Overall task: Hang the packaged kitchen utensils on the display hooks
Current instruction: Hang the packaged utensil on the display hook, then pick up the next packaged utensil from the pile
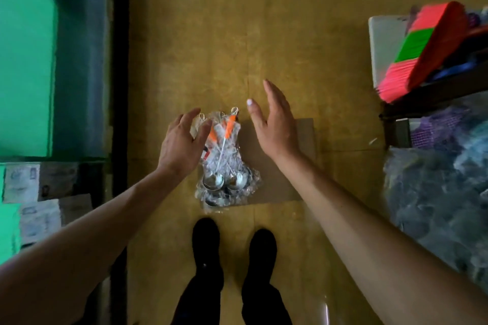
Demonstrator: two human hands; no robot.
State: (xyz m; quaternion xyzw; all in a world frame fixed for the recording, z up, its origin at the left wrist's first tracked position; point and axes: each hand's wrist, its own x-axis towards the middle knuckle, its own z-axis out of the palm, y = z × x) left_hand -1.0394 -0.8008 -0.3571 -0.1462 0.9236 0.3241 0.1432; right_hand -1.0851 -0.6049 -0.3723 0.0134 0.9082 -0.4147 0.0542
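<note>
A bundle of clear plastic packs (227, 166) holding steel ladles with orange handles lies on the floor, partly on a flat piece of cardboard (280, 179). Small metal loops stick out at the bundle's far end. My left hand (182, 142) hovers over the bundle's upper left, fingers relaxed and spread, holding nothing. My right hand (274, 124) is to the right of the bundle, fingers straight, palm facing left, apart from the packs. No display hooks are in view.
My two black shoes (232, 250) stand just below the bundle on the yellow-brown floor. Green boxes (26, 60) and a dark post (120, 60) line the left. At right, a shelf holds pink and green brooms (425, 53) and bagged goods (435, 179).
</note>
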